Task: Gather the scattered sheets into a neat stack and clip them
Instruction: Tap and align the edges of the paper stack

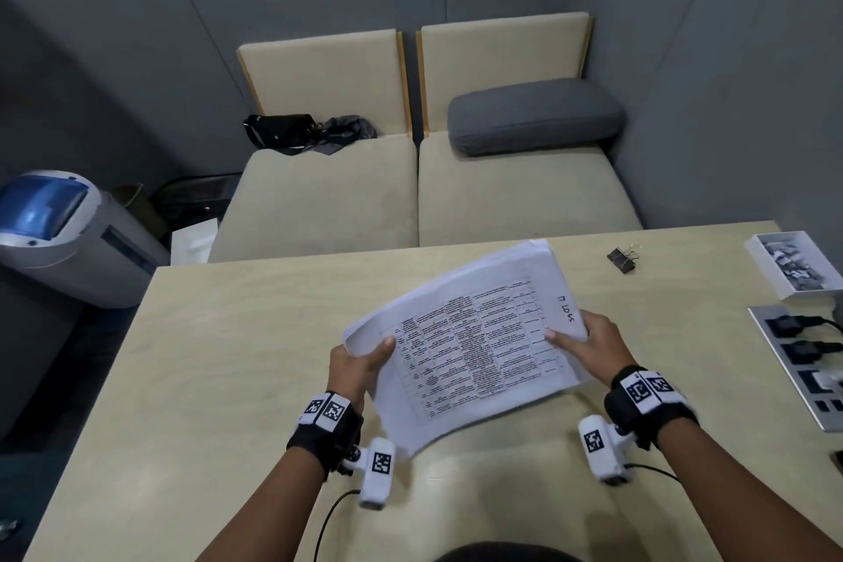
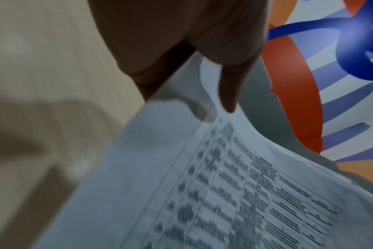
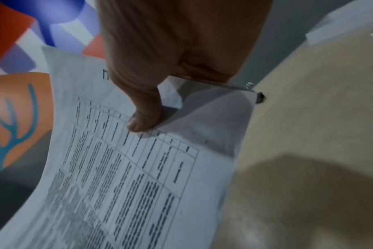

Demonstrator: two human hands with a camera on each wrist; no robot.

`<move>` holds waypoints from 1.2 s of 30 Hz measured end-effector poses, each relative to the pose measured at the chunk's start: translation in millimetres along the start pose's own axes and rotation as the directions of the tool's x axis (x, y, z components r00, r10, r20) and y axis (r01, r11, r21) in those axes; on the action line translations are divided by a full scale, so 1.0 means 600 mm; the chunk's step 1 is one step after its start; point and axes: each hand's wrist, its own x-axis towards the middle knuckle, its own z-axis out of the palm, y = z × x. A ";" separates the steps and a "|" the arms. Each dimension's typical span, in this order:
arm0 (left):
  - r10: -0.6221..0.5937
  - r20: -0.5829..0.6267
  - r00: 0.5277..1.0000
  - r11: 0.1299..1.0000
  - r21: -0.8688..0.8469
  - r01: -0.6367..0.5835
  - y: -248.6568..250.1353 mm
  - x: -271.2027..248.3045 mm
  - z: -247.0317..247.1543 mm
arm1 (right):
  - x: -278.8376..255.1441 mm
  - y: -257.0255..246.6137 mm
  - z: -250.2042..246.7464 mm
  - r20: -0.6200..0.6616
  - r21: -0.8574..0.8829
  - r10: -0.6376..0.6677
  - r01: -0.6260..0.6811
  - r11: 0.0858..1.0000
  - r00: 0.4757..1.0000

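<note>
A stack of white printed sheets (image 1: 474, 342) with a table of text on top is held tilted above the light wooden table (image 1: 237, 356). My left hand (image 1: 360, 367) grips its left edge, thumb on top, as the left wrist view shows on the sheets (image 2: 213, 185). My right hand (image 1: 588, 345) pinches the right edge, thumb pressed on the printed page (image 3: 138, 168). A black binder clip (image 1: 621, 259) lies on the table beyond and to the right of the stack; it also shows as a dark clip (image 3: 260, 97) past the paper's corner.
A white box (image 1: 796, 262) of small clips stands at the table's right edge, with a power strip (image 1: 803, 361) and plugs nearer to me. Behind the table are beige sofa seats (image 1: 410, 187) with a grey cushion (image 1: 533, 116) and a black bag (image 1: 283, 130).
</note>
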 end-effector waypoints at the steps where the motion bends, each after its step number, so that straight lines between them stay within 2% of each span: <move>1: -0.016 0.007 1.000 1.000 -0.018 0.016 0.002 0.000 -0.003 | 0.003 -0.013 -0.006 0.007 -0.044 -0.024 0.025 0.999 1.000; 3: -0.018 0.069 0.997 0.999 -0.035 0.021 0.017 0.005 -0.010 | 0.008 -0.041 -0.019 0.037 -0.106 -0.050 0.054 0.993 0.998; 5: -0.022 0.212 0.977 1.000 -0.006 0.024 0.047 0.010 -0.017 | 0.016 -0.070 -0.037 0.083 -0.161 -0.071 0.084 0.983 0.994; 7: -0.095 0.382 0.919 0.982 0.186 0.025 0.084 0.013 -0.011 | 0.022 -0.105 -0.054 0.139 -0.247 -0.103 0.135 0.960 0.985; 9: -0.162 0.500 0.851 0.906 0.418 -0.073 0.115 0.009 0.019 | 0.027 -0.144 -0.059 0.216 -0.338 -0.133 0.202 0.919 0.967; 10: -0.159 0.527 0.835 0.861 0.488 -0.145 0.123 0.005 0.041 | 0.028 -0.162 -0.055 0.264 -0.383 -0.148 0.245 0.891 0.953; 12: -0.081 0.515 0.853 0.813 0.529 -0.242 0.128 -0.005 0.083 | 0.030 -0.192 -0.040 0.331 -0.450 -0.169 0.313 0.836 0.928; 14: 0.035 0.454 0.890 0.858 0.443 -0.260 0.127 -0.015 0.104 | 0.027 -0.212 -0.030 0.290 -0.473 -0.203 0.325 0.819 0.935; 15: 0.094 0.442 0.892 0.878 0.386 -0.284 0.127 -0.016 0.106 | 0.025 -0.219 -0.033 0.215 -0.456 -0.235 0.311 0.834 0.948; 17: 0.183 0.430 0.884 0.897 0.295 -0.329 0.134 -0.021 0.100 | 0.022 -0.222 -0.051 -0.013 -0.331 -0.293 0.273 0.903 0.956; 18: 0.223 0.418 0.881 0.908 0.241 -0.344 0.140 -0.027 0.096 | 0.022 -0.217 -0.062 -0.120 -0.235 -0.292 0.258 0.937 0.949; 19: 0.257 0.392 0.883 0.920 0.182 -0.348 0.142 -0.030 0.092 | 0.020 -0.213 -0.072 -0.171 -0.111 -0.254 0.237 0.965 0.952; 20: 0.288 0.366 0.885 0.931 0.111 -0.348 0.146 -0.034 0.090 | 0.017 -0.212 -0.078 -0.149 0.040 -0.205 0.213 0.976 0.967; 22: 0.330 0.333 0.883 0.937 -0.002 -0.349 0.151 -0.040 0.092 | 0.010 -0.204 -0.071 0.018 0.243 -0.136 0.128 0.962 0.991; 24: 0.356 0.330 0.874 0.931 -0.045 -0.362 0.154 -0.044 0.103 | -0.007 -0.204 -0.045 0.108 0.244 -0.137 0.108 0.964 0.985; 28: 0.384 0.336 0.860 0.921 -0.068 -0.384 0.158 -0.051 0.121 | -0.030 -0.212 0.002 -0.066 0.314 -0.154 0.167 0.934 0.986; 30: 0.382 0.360 0.851 0.920 -0.062 -0.387 0.146 -0.052 0.121 | -0.036 -0.204 0.017 -0.108 0.357 -0.131 0.162 0.920 0.985; 34: 0.294 0.343 0.892 0.941 0.058 -0.333 0.108 -0.055 0.108 | -0.043 -0.152 0.044 -0.038 0.340 -0.063 0.072 0.938 0.997; 36: 0.291 0.327 0.899 0.936 0.097 -0.338 0.095 -0.057 0.102 | -0.051 -0.138 0.048 -0.004 0.361 -0.042 0.040 0.932 0.999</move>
